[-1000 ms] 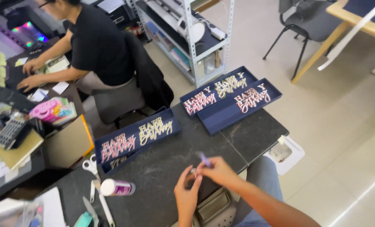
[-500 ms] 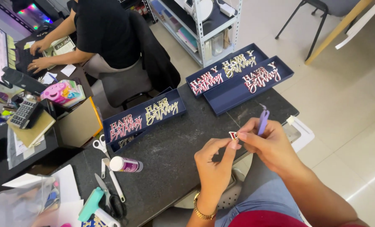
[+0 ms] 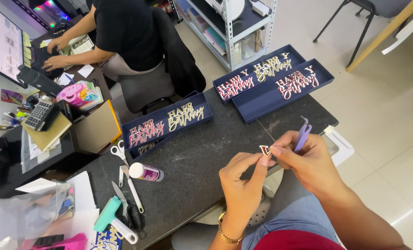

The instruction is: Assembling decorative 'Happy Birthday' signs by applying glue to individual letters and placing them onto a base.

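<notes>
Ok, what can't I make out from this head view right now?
- Small cut-out letter: pinched between the fingertips of both hands, too small to read its shape.
- Purple tweezers: lower part hidden inside the right hand.
- Left hand: palm turned away.
- Scissors: handles blurred among the tools at the table edge.

Counter (image 3: 201,157) carries three trays. Near tray (image 3: 167,124) at left-centre; two far trays (image 3: 257,73) (image 3: 285,88) side by side at right. Before the near tray: small scissors (image 3: 119,151), bottle (image 3: 146,172), large scissors (image 3: 130,208). Both hands (image 3: 243,185) (image 3: 308,159) over the counter's near edge, a small letter (image 3: 265,149) between the fingers. Seated person (image 3: 123,32) behind the counter, at left.
</notes>
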